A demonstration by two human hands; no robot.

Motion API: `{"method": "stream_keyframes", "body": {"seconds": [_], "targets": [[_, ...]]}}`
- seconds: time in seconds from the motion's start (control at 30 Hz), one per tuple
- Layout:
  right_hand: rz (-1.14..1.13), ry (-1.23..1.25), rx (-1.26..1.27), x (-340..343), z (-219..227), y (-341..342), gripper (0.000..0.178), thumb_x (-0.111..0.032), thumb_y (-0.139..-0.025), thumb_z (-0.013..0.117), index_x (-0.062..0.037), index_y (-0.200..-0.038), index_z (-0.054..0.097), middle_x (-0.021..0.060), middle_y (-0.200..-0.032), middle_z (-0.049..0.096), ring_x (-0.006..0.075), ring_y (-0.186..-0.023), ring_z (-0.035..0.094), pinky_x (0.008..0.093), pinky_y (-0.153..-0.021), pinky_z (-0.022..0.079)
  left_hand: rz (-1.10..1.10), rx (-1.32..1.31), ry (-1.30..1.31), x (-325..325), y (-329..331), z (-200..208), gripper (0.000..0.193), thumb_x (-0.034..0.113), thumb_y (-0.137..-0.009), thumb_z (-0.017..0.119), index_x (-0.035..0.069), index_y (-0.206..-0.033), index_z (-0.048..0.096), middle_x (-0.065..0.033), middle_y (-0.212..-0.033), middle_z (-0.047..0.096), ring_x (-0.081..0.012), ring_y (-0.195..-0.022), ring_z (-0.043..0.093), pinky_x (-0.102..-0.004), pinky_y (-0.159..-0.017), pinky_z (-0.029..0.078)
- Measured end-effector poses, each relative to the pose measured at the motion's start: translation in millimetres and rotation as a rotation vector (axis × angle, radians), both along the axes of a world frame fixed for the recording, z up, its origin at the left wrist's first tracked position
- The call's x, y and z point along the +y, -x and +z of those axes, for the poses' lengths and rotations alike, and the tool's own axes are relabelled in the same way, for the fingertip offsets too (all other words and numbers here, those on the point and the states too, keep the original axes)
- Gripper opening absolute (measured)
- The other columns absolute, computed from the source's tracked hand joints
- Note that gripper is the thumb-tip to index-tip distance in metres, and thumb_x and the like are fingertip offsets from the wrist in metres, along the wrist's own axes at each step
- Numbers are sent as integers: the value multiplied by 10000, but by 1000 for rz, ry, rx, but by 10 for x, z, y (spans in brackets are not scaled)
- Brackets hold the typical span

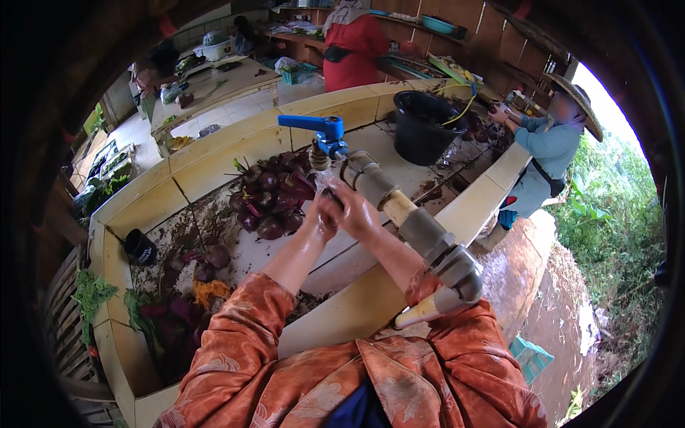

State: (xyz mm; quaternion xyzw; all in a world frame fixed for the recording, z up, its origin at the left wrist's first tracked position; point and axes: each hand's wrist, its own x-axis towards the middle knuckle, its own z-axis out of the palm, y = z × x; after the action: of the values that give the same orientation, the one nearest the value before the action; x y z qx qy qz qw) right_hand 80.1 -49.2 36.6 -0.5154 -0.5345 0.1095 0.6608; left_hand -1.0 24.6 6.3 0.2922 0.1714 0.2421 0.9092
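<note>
Both my hands are wet and come together under a running tap (321, 155) with a blue lever handle (311, 123). My left hand (322, 215) has its fingers curled and pressed against the right. My right hand (354, 211) closes over it from the other side. Something small and dark shows between the fingers, mostly hidden, and I cannot make out its kind. A pile of dark red beets (267, 192) with cut stems lies just left of the tap, inside the tiled basin (278, 251).
A thick grey pipe (421, 232) crosses in front of my right forearm. In the basin stand a black bucket (422, 132) and a black cup (140, 247); orange netting (211, 291) lies near more beets. A person in a woven hat (553, 160) works at the right, another in red (349, 53) beyond.
</note>
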Motion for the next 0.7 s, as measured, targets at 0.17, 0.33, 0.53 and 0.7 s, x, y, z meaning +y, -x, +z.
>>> {"method": "stream_keyframes", "body": {"seconds": [0.17,0.33,0.53,0.7], "targets": [[-154,525,154,-113,478,171,441,-420,-841,541,-140,-1182,530,140,-1047,598,279,-834,611,376,-741,472,244,209,-65,-148,-16,-75,206,306,-827,509,108,-838,566,4,-727,570,-110,-547,535,-264,-426,381],[-272,510,-365,-270,478,392,465,-448,-856,488,-134,-1198,517,190,-1018,604,356,-860,599,395,-749,471,210,216,-53,-200,-25,-67,214,292,-809,529,98,-885,579,-16,-764,574,-133,-653,565,-261,-538,443],[-92,796,292,-109,263,31,474,-426,-873,469,-113,-1229,487,202,-1030,597,375,-945,574,426,-776,457,219,141,78,-213,20,-132,240,262,-805,529,56,-922,565,-54,-840,607,-168,-768,589,-308,-732,477],[36,605,530,-170,139,-227,510,-428,-882,454,-65,-1240,465,200,-1116,561,380,-983,558,426,-787,460,20,-353,120,-248,37,-108,299,344,-803,563,72,-927,565,-66,-855,606,-200,-790,597,-323,-728,480]]}}
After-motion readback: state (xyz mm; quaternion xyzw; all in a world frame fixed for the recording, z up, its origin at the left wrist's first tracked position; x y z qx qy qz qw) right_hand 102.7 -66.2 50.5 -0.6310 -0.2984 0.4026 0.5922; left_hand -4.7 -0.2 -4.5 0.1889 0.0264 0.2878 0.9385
